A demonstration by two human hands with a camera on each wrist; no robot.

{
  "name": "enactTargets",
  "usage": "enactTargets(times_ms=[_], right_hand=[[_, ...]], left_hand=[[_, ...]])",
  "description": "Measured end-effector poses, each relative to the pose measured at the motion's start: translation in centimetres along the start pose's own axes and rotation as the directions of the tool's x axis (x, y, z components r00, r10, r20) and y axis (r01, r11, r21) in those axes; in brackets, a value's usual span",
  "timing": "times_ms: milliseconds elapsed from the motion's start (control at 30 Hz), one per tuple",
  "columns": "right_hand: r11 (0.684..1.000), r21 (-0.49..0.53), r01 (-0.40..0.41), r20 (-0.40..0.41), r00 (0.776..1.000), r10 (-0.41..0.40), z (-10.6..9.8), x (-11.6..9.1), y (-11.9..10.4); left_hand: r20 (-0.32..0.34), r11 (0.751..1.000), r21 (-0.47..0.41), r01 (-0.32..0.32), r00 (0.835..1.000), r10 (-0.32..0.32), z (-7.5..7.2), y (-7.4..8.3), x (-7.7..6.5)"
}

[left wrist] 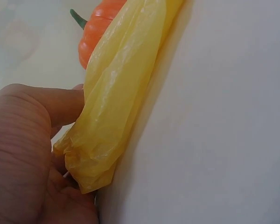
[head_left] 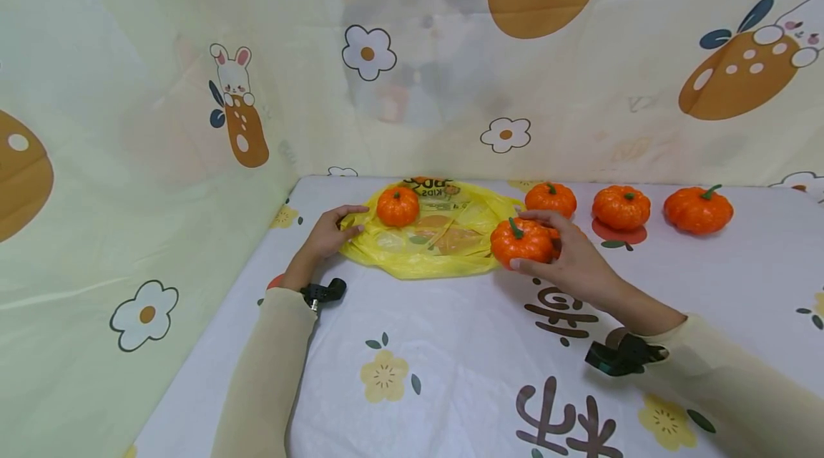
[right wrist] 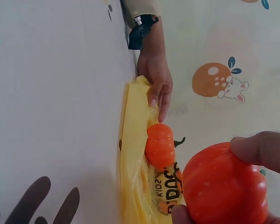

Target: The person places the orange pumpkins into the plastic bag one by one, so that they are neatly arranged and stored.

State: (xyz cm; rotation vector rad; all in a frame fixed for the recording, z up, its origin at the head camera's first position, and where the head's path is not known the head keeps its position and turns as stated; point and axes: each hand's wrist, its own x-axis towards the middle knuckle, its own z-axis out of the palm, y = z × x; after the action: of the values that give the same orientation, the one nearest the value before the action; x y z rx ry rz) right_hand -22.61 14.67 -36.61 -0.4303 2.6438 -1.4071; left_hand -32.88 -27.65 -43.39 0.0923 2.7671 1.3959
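Head view is filled at the back and at the left by a pale printed cloth, below which a table with a white patterned cover is seen. Near the far edge of the table, a yellow plastic bag is spread. Its left edge is pinched between the thumb and the fingers of the left hand. By the right hand, whose thumb and fingers are curved around it, an orange pumpkin is gripped at the right edge of the bag; whether the bag is touched by it cannot be told. Beyond the right hand, three more pumpkins are set in a row along the far side of the table. Another pumpkin is placed at the left part of the bag, near the left hand. On each wrist a black device is worn. From the gripped pumpkin, a green stem is pointed upward.
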Motion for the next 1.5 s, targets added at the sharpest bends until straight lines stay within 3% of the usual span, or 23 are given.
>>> enactTargets(times_ms=[233,700,967,1300,1500], right_hand=[[1.000,-0.002,0.020,-0.025,0.999,-0.020,0.8,0.7,-0.2],[0.999,0.005,-0.032,-0.018,0.999,0.032,3.0,2.9,-0.7],[0.996,0.045,-0.071,0.011,0.997,0.071,4.1,5.6,-0.9],[0.991,0.133,-0.022,0.010,1.000,0.021,5.8,8.7,-0.9],[0.989,0.126,-0.074,-0.017,0.997,0.077,6.4,10.2,-0.8]], left_hand=[[-0.001,1.000,0.006,0.018,1.000,-0.018,-0.1,0.2,-0.1],[0.002,0.999,0.028,0.029,1.000,-0.029,-0.2,0.3,0.0],[0.003,1.000,0.023,0.016,1.000,-0.016,-0.2,-0.1,0.1],[0.008,1.000,0.006,0.018,1.000,-0.018,0.0,-0.3,0.1],[0.006,1.000,0.012,0.010,1.000,-0.010,0.1,-0.1,0.1]])
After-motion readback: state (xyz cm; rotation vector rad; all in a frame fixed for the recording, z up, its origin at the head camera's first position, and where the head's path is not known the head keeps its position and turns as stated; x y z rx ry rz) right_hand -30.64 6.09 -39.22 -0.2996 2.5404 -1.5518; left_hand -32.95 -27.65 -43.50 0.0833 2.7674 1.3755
